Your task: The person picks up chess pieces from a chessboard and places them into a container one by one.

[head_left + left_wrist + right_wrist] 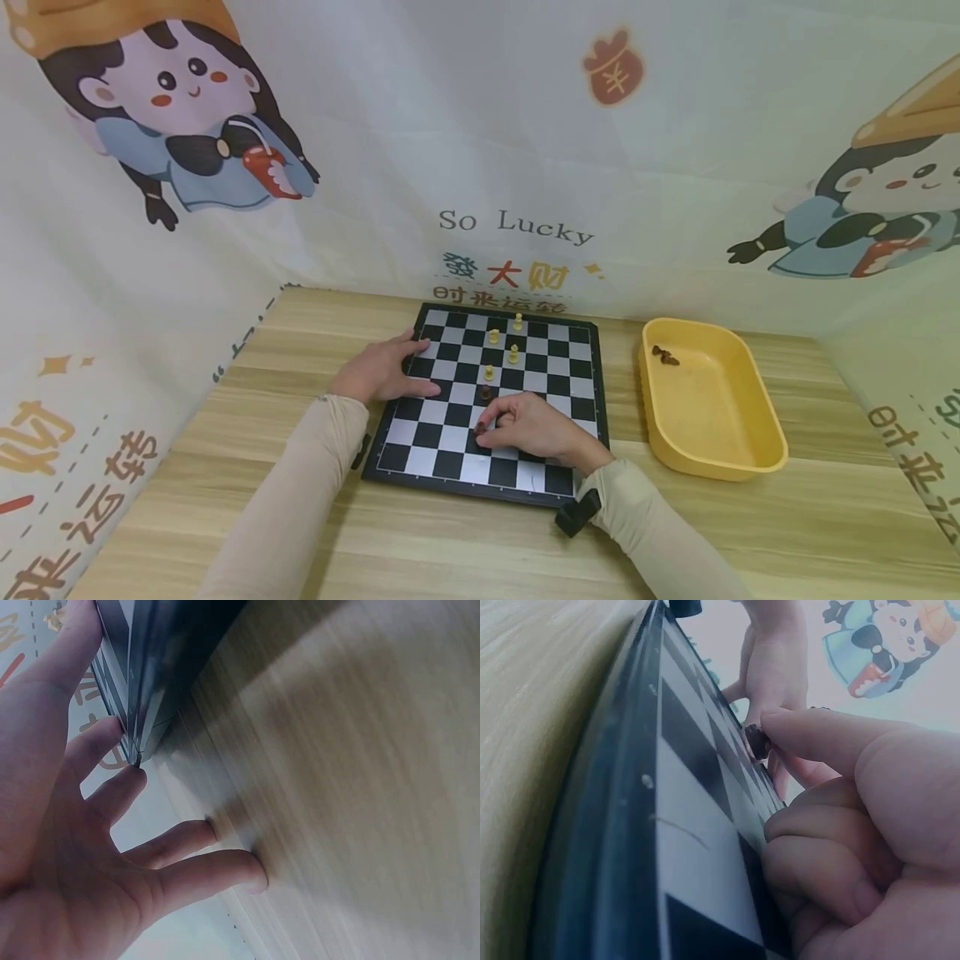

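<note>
A black-and-white chessboard (468,467) lies on the wooden table. My left hand (382,369) rests at its left edge with fingers spread, thumb and a fingertip over the squares; in the left wrist view other fingertips (255,874) reach down to the tabletop. Between thumb and index finger my right hand (534,429) pinches a dark brown chess piece (757,741), its base close to the board. Another dark piece (486,392) stands just beyond that hand. Farther back are several cream pieces, among them a near one (489,372) and a far one (517,322).
Right of the board stands a yellow plastic tray (712,467) with a few dark brown pieces (665,356) in its far left corner. A printed cloth (390,125) hangs behind the table (420,550) and along its sides.
</note>
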`<state>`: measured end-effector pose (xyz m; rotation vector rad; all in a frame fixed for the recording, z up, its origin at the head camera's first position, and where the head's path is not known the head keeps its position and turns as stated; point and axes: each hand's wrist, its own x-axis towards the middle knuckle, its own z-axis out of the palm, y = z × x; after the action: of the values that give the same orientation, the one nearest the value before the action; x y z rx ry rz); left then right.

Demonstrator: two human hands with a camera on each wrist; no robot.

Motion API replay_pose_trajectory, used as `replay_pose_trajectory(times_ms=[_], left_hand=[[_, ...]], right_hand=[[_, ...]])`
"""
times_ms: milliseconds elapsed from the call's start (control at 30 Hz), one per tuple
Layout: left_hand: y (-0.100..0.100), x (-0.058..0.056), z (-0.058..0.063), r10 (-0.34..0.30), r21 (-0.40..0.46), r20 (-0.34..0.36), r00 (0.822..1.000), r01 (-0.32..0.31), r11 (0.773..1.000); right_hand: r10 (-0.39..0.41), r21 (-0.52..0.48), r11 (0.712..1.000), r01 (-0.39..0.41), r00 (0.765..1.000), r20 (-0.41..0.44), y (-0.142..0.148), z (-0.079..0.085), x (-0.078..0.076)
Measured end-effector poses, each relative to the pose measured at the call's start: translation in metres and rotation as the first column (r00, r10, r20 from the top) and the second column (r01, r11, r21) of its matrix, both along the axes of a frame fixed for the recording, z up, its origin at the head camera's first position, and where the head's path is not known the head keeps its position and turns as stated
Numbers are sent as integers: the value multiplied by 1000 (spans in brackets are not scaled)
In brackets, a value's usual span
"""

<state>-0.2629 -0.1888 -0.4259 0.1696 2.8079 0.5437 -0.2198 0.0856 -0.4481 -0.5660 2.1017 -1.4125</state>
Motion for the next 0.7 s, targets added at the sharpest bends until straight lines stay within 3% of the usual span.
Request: replay_pose_trajectory(times_ms=[367, 700], left_hand=[[-3, 0, -5, 2, 2, -4, 1000, -2, 1000], [-1, -1, -4, -5, 7, -8, 1000, 5, 1000]], right_hand=[[-35, 114, 993, 43, 997, -69, 16, 9, -8], [-108, 160, 979, 128, 986, -130, 38, 35, -12]])
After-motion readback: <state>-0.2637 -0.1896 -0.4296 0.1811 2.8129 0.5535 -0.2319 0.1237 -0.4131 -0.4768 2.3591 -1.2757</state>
